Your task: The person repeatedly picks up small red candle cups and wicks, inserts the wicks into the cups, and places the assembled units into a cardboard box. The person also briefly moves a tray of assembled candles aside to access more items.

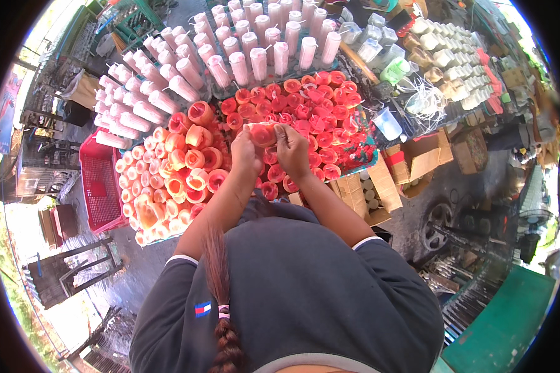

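In front of my body, my left hand (246, 153) and my right hand (292, 151) are both closed around one red wax candle cup (263, 135), gripping it from either side. Below and behind it spreads a tray of red candle cups (317, 124), several with wicks showing. To the left of my left hand, larger hollow orange-red wax cups (194, 158) lie heaped on rows of smaller pinkish candles (140, 180). My fingers hide part of the held cup.
Tall pink pillar candles (238, 65) with wicks stand in rows at the back. A red plastic crate (99, 186) sits at left. On the right are a coil of white string (426, 98), a plastic jug (387, 123), pale moulded pieces (454, 59) and open cardboard boxes (386, 180).
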A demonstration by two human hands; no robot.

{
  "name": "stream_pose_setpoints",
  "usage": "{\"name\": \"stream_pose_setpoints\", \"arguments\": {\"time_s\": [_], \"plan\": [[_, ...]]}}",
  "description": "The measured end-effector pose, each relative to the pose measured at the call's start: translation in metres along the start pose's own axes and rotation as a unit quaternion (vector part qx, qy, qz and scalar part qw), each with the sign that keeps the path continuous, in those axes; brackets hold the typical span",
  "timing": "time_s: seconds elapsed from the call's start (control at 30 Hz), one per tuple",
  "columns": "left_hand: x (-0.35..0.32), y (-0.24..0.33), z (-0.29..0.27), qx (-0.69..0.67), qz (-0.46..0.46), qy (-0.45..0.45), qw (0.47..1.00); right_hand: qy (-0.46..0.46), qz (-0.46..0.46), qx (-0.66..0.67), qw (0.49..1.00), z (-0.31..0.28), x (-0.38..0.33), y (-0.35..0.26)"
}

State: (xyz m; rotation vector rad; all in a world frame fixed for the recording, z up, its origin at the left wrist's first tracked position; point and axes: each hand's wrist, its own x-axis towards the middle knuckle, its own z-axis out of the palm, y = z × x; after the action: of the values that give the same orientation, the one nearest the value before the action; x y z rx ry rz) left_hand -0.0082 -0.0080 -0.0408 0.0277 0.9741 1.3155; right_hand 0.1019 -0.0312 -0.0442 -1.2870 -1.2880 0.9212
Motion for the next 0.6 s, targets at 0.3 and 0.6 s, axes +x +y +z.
{"name": "stream_pose_setpoints", "arguments": {"time_s": [0.3, 0.6], "plan": [[-0.007, 0.006, -0.006, 0.071, -0.026, -0.151, 0.986, 0.008, 0.176, 0.151, 0.973, -0.005, 0.0, 0.031], [-0.018, -0.004, -0.002, 0.129, -0.074, -0.141, 0.979, -0.097, 0.26, 0.391, 0.878, -0.016, 0.003, 0.056]]}}
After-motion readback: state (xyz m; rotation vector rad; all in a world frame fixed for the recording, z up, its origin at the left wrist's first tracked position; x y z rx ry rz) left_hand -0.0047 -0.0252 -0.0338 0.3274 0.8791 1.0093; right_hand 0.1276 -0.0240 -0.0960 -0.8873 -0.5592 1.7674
